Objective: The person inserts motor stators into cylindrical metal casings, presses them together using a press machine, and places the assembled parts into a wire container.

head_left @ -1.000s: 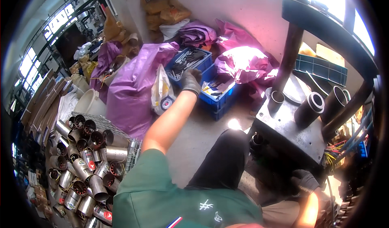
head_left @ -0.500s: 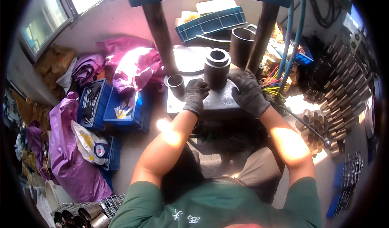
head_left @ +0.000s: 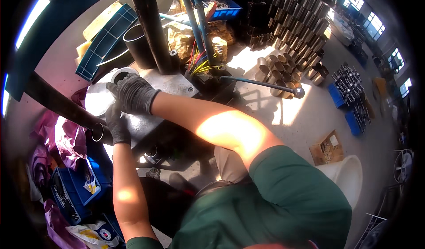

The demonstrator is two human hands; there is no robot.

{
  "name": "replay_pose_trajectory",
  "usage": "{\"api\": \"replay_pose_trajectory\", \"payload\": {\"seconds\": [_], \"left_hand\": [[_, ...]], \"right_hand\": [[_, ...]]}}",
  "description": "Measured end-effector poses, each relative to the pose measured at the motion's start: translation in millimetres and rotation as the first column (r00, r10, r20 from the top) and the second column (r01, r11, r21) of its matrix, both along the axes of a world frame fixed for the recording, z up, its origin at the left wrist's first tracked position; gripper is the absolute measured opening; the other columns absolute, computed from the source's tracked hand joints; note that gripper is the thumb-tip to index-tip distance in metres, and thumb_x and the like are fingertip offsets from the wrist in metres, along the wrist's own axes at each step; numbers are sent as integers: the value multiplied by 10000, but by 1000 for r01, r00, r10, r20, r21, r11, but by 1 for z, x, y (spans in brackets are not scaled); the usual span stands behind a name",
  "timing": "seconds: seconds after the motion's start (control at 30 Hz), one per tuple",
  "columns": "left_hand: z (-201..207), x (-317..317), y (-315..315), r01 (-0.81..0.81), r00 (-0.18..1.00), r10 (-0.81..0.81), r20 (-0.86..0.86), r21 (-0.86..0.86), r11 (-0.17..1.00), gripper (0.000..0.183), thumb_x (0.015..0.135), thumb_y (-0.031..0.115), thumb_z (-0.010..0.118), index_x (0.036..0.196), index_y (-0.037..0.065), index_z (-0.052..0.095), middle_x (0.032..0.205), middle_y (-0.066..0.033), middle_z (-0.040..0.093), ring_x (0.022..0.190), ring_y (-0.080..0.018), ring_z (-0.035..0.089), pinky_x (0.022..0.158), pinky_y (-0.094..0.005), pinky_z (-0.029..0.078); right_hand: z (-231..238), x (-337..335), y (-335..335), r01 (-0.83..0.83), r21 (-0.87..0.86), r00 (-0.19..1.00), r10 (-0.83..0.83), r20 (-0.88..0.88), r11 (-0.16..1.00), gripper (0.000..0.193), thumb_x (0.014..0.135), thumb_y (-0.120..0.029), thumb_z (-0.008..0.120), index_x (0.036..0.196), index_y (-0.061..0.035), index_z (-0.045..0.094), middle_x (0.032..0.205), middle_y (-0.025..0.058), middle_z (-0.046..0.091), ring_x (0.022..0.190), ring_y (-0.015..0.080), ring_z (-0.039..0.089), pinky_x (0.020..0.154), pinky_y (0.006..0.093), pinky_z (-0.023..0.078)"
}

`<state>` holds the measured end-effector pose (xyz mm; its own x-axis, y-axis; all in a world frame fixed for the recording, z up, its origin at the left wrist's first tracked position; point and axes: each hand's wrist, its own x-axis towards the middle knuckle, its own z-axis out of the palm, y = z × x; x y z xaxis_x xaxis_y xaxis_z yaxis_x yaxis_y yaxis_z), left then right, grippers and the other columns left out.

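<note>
Two gloved hands work at the metal plate (head_left: 170, 89) before us. Nearest, we record a short open tube (head_left: 106, 135) at the plate's near left edge, just beside the left hand (head_left: 117, 121). That hand is raised, its fingers partly bent below the right hand; we cannot tell whether it has hold of anything. The right hand (head_left: 134, 93) lies across the near side of a ring-topped cylinder (head_left: 118, 75), fingers curled; its grip is hidden from us. We find the cylinder directly beyond both hands, its long axis apparently upright, most of its body covered; the right hand is nearer its rim. Farther off, we note a wide dark tube (head_left: 139, 47) beside a dark post (head_left: 151, 25), and a blue-green crate (head_left: 106, 41).
</note>
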<state>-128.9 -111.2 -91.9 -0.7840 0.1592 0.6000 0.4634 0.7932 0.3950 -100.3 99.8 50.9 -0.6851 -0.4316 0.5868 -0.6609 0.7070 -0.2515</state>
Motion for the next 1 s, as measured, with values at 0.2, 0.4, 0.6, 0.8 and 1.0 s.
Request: {"api": "replay_pose_trajectory", "payload": {"seconds": [0.2, 0.4, 0.6, 0.8, 1.0], "left_hand": [[10, 10, 33, 89, 836, -396, 379, 618, 781, 508, 904, 20, 694, 1392, 94, 576, 1272, -101, 631, 1180, -270, 634, 998, -433, 545], [32, 19, 73, -83, 770, -509, 385, 851, 519, 564, 1054, 426, 581, 1516, 118, 484, 1345, -62, 610, 1199, -190, 594, 1020, -401, 473], [45, 20, 87, -108, 781, -491, 386, 858, 502, 569, 1058, 329, 588, 1562, 96, 463, 1400, -120, 591, 1252, -217, 568, 1065, -399, 476], [60, 37, 106, -62, 857, -378, 351, 797, 600, 527, 1028, 44, 571, 1545, 96, 486, 1334, -105, 637, 1110, -176, 624, 968, -322, 525], [46, 44, 91, -101, 839, -439, 321, 886, 453, 595, 955, 14, 678, 1510, 85, 479, 1084, -101, 679, 934, -156, 638, 831, -297, 539]], "right_hand": [[-34, 27, 51, 13, -271, 997, 10, 83, 963, 661, 851, -325, 742, 1399, -18, 537, 1065, 238, 712, 1006, 463, 682, 986, 518, 511], [-76, 7, 100, 153, -660, 982, -41, 182, 736, 671, 936, -222, 723, 1526, -59, 449, 1388, 271, 576, 1291, 430, 571, 1098, 471, 466], [-79, -2, 118, 224, -652, 919, 66, 389, 724, 591, 963, -182, 714, 1485, -22, 486, 1419, 242, 601, 1325, 363, 591, 1113, 399, 469], [-96, -16, 129, 247, -793, 877, 220, 427, 557, 619, 939, -165, 747, 1490, -13, 511, 1414, 174, 615, 1304, 263, 581, 1126, 345, 444], [-78, -10, 133, 328, -789, 753, 361, 550, 518, 777, 911, -249, 754, 1592, -55, 435, 1483, 178, 573, 1348, 294, 540, 1163, 339, 396]]}}
